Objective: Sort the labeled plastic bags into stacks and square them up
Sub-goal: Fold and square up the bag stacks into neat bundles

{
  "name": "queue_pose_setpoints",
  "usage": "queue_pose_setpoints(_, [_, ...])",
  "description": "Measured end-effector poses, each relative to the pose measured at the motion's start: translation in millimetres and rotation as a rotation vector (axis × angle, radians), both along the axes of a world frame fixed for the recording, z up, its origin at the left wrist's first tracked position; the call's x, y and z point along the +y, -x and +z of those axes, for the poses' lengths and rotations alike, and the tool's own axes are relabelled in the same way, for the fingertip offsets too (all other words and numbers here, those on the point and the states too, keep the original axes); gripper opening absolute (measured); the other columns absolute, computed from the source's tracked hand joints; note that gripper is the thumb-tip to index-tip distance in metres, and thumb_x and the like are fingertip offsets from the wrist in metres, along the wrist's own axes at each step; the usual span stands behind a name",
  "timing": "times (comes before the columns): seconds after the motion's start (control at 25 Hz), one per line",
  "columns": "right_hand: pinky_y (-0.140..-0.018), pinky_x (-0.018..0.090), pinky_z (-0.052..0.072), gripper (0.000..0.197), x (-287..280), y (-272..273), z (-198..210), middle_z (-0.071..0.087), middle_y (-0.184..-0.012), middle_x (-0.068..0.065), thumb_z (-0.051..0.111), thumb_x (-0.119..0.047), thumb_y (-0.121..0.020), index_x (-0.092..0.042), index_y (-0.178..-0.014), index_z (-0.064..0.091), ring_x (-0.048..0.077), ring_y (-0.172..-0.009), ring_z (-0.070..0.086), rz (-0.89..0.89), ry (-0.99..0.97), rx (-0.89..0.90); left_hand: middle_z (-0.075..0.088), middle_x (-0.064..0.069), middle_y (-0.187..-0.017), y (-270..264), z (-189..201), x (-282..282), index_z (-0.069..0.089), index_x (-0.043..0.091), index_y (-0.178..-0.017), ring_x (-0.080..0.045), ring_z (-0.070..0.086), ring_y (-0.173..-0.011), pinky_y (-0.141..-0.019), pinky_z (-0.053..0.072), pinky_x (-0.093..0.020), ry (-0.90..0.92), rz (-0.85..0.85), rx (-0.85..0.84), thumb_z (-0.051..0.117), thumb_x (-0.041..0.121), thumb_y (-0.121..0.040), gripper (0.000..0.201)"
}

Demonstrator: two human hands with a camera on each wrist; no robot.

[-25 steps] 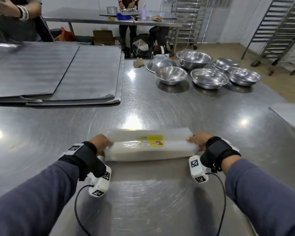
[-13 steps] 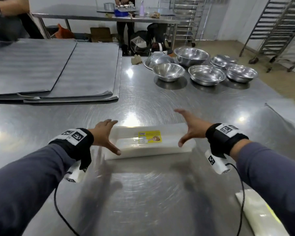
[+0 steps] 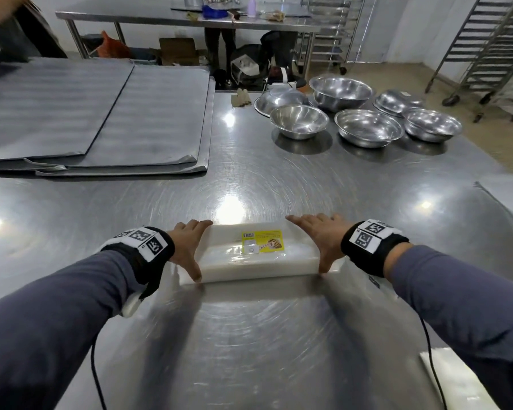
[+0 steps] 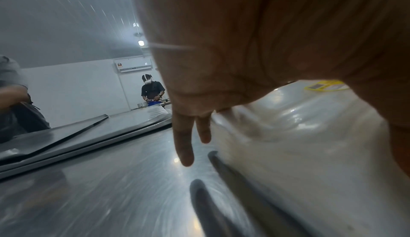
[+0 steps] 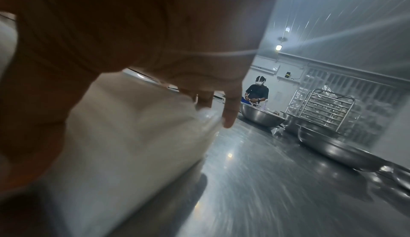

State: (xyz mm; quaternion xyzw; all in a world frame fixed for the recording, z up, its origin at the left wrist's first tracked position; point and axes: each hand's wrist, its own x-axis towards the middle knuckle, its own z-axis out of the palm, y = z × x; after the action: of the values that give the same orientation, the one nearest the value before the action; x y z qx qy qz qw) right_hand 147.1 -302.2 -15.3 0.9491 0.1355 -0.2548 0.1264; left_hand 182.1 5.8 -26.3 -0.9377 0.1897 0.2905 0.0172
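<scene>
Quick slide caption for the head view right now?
Both hands, left and right, press flat against the ends of a yellow-labeled stack of plastic bags on the steel table.

Milky-white bag stack [image 3: 249, 263], yellow label [image 3: 262, 245]

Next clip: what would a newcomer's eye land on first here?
Probably the stack of plastic bags with its yellow label, lying near the front of the steel table. The left hand and right hand bracket its two ends with straight fingers. Next, the cluster of steel bowls at the far right and the grey sheets at the far left.
</scene>
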Motion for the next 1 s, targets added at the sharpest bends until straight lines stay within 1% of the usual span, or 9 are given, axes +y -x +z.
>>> queue_pose_setpoints(0.2, [-0.112, 0.052, 0.019, 0.148, -4, 0, -4, 0.021, -0.153, 0.000, 0.088, -0.052, -0.041, -0.036, -0.145, -0.016, 0.025, -0.139, 0.024, -0.024, -0.037, 0.010, 0.015, -0.004, -0.150, 4, 0, 2, -0.008, 0.024, -0.148, -0.030, 0.021, -0.137, -0.109, 0.032, -0.048, 0.010, 0.002, 0.005, 0.086, 0.044, -0.055, 0.134])
queue_pose_setpoints(0.48, [-0.107, 0.047, 0.029, 0.141, -3, 2, -11, 0.032, -0.144, 0.003, 0.088, -0.046, -0.045, -0.036, -0.147, -0.009, 0.026, -0.131, 0.033, -0.032, -0.067, -0.014, 0.024, -0.005, -0.144, 8, -2, -2, -0.002, 0.023, -0.148, -0.028, 0.029, -0.130, -0.104, 0.038, -0.044, -0.010, 0.010, -0.028, 0.084, 0.040, -0.059, 0.125])
queue_pose_setpoints(0.56, [-0.110, 0.053, 0.022, 0.146, -5, 3, -9, 0.024, -0.150, 0.003, 0.089, -0.049, -0.041, -0.036, -0.146, -0.011, 0.027, -0.137, 0.026, -0.046, -0.097, -0.009, 0.018, -0.005, -0.148, 9, -2, 0, -0.005, 0.023, -0.148, -0.030, 0.025, -0.134, -0.107, 0.035, -0.047, 0.006, 0.033, -0.007, 0.085, 0.042, -0.056, 0.131])
queue_pose_setpoints(0.64, [-0.112, 0.062, 0.010, 0.150, -10, 5, -3, 0.004, -0.157, -0.001, 0.089, -0.050, -0.038, -0.036, -0.146, -0.014, 0.025, -0.145, 0.007, -0.098, -0.215, 0.029, -0.002, -0.005, -0.156, 10, 0, 4, -0.015, 0.024, -0.147, -0.034, 0.012, -0.142, -0.113, 0.025, -0.052, 0.054, 0.081, 0.060, 0.085, 0.058, -0.042, 0.149])
queue_pose_setpoints(0.72, [-0.115, 0.058, 0.009, 0.145, -21, 8, 10, -0.006, -0.158, -0.002, 0.090, -0.046, -0.044, -0.032, -0.148, -0.011, 0.022, -0.146, -0.001, -0.208, -0.424, 0.020, -0.017, -0.005, -0.157, 15, 9, 9, -0.018, 0.026, -0.147, -0.031, 0.002, -0.145, -0.117, 0.015, -0.049, 0.218, 0.214, 0.117, 0.072, 0.077, -0.031, 0.156])
queue_pose_setpoints(0.76, [-0.117, 0.051, 0.011, 0.138, -28, 9, 17, -0.004, -0.159, 0.000, 0.088, -0.042, -0.050, -0.029, -0.149, -0.007, 0.023, -0.146, 0.003, -0.316, -0.567, 0.009, -0.013, -0.007, -0.158, 17, 15, 12, -0.015, 0.024, -0.148, -0.030, 0.006, -0.145, -0.117, 0.016, -0.045, 0.343, 0.331, 0.133, 0.067, 0.079, -0.039, 0.147])
queue_pose_setpoints(0.84, [-0.118, 0.043, 0.017, 0.119, -35, 15, 31, 0.008, -0.158, 0.007, 0.080, -0.045, -0.062, -0.021, -0.150, 0.003, 0.027, -0.144, 0.015, -0.613, -0.842, -0.044, 0.010, -0.014, -0.157, 21, 21, 17, 0.000, 0.016, -0.151, -0.031, 0.028, -0.139, -0.110, 0.033, -0.039, 0.569, 0.608, 0.144, 0.063, 0.064, -0.070, 0.113])
queue_pose_setpoints(0.92, [-0.114, 0.041, 0.026, 0.098, -39, 16, 27, 0.025, -0.153, 0.015, 0.068, -0.049, -0.074, -0.005, -0.147, 0.020, 0.032, -0.138, 0.030, -0.926, -0.924, -0.144, 0.030, -0.018, -0.149, 22, 22, 21, 0.020, 0.005, -0.147, -0.032, 0.042, -0.129, -0.100, 0.044, -0.039, 0.671, 0.843, 0.153, 0.058, 0.043, -0.088, 0.081])
queue_pose_setpoints(1.0, [-0.104, 0.039, 0.037, 0.076, -35, 18, 13, 0.043, -0.139, 0.020, 0.063, -0.038, -0.086, 0.004, -0.141, 0.031, 0.036, -0.124, 0.044, -1.149, -0.938, -0.118, 0.040, -0.023, -0.138, 26, 22, 21, 0.029, -0.002, -0.142, -0.037, 0.047, -0.122, -0.096, 0.044, -0.043, 0.697, 0.993, 0.209, 0.055, 0.031, -0.093, 0.065])
